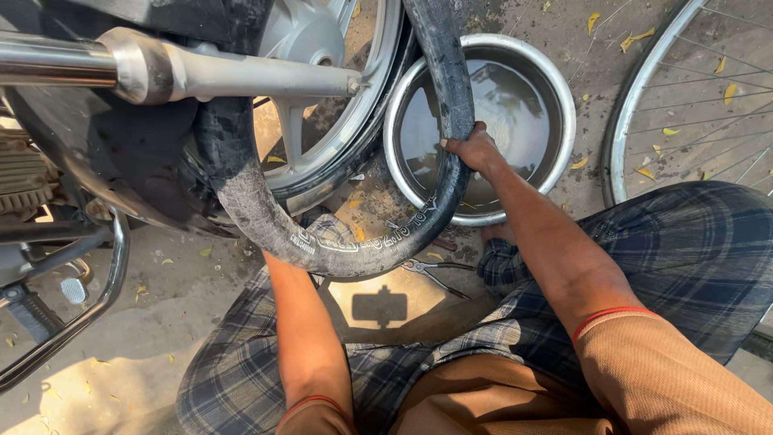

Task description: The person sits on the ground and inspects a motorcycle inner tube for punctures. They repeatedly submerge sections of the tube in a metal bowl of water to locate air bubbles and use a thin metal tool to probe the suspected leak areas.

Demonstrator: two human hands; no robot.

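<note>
A black rubber inner tube [354, 246] curves out from the motorcycle wheel [338, 97] and loops in front of my knees. My right hand [473, 149] is shut on the tube's right side, just over a round steel basin of water [564, 105]. My left forearm reaches up under the tube's lower curve; my left hand is hidden behind the tube, so its grip cannot be seen.
The motorcycle's chrome exhaust pipe [185, 72] crosses the top left, with a footrest [72, 288] below it. A pair of pliers [431, 270] lies on the concrete between my knees. A spoked bicycle wheel [684, 89] stands at the right. Yellow leaves dot the ground.
</note>
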